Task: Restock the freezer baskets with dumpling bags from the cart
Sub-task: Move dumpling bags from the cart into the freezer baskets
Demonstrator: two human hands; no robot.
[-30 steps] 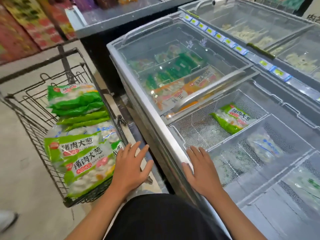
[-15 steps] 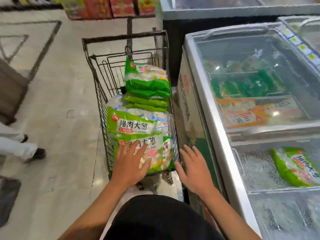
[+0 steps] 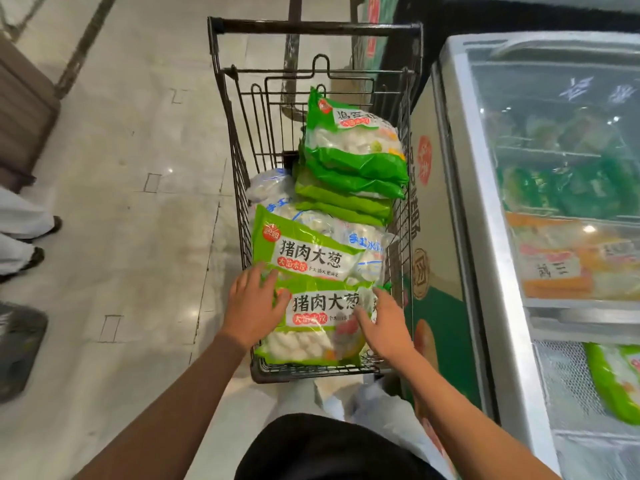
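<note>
Both hands have moved from the cart's near edge onto the nearest dumpling bag [image 3: 311, 327]: left hand [image 3: 254, 304] and right hand [image 3: 382, 323] lie flat, fingers extended, on its sides. The bag's long axis runs 6 to 12 o'clock, top toward 12. It lies in the wire cart [image 3: 405, 209], stacked green bags [image 3: 353, 157] at 12; the freezer [image 3: 485, 202] stands at 3 o'clock.

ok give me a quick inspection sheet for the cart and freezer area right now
surface: pale tiled floor; wire cart beside the freezer.
job's things: nearest dumpling bag on top of the cart's pile; green stack farther back; one green bag in a freezer basket.
clutter: nothing seen.
grippers: left hand and right hand rest on the nearest bag's two sides, fingers fairly straight.
cables: nothing seen.
surroundings: another person's feet at far left.
</note>
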